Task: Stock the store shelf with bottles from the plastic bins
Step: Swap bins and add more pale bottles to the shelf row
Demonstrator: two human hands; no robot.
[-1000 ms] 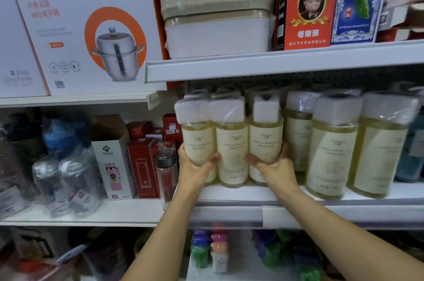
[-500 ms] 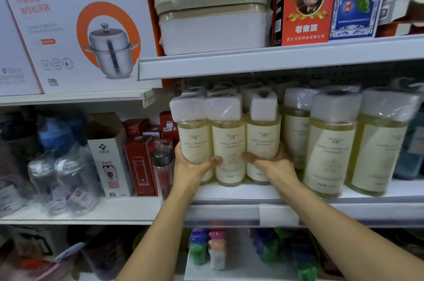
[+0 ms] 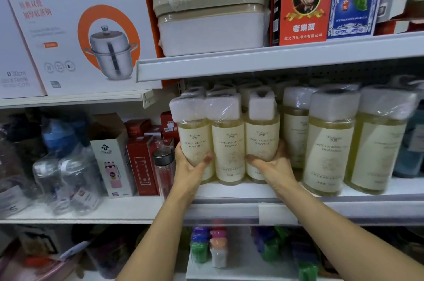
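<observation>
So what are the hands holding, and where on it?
A row of three bottles, squeezed together from the sides: the left hand grips the left bottle low on its body, the right hand the right bottle likewise.

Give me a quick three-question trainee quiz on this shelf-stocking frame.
1. True or false: the left hand and right hand both grip the pale-yellow plastic bottles with white caps.
2. Where does the clear glass tumbler with a steel lid stand? A) left of the left hand B) between the hands C) right of the right hand
3. Fill in: the front row between the hands counts ___ bottles.
Key: 1 true; 2 A; 3 three.
</observation>
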